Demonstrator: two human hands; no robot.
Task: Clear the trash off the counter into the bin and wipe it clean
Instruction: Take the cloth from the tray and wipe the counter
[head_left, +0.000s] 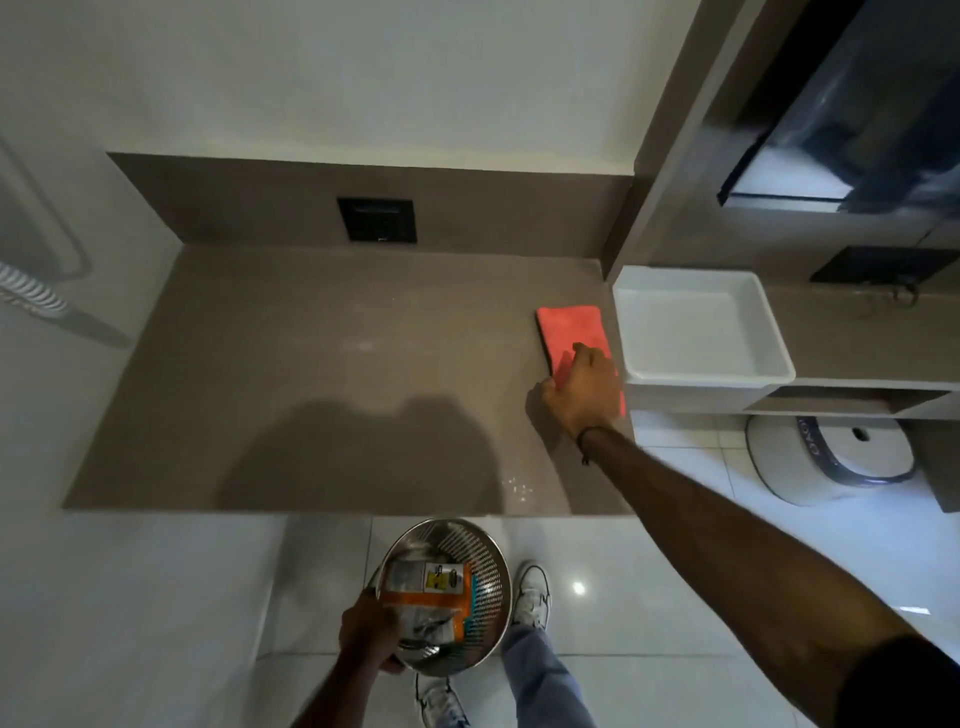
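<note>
- The right hand (584, 387) lay on the near end of the pink cloth (569, 332), fingers curled over its edge and pinching it against the table (311, 364); the grip looked partly closed, though how firmly could not be told.
- The cloth sat at the table's right end, just beside the white tray (701, 327).
- The left hand (369, 636) held the rim of the metal bin (447, 597), fingers wrapped round it, below the table's front edge and above the floor.
- Trash (426, 597), an orange-and-silver packet, already lay in the bin, sticking up toward the rim.
- The table looked free of trash; faint smears and a few wet specks (517, 486) near the front edge remained.
- Risks, as a judgement: a one-sided hold could tip the bin and spill the packet; a pinch at one end could let the cloth unfold and drag instead of wiping flat; a wide sweep could knock the tray; the front-edge specks could be missed.
</note>
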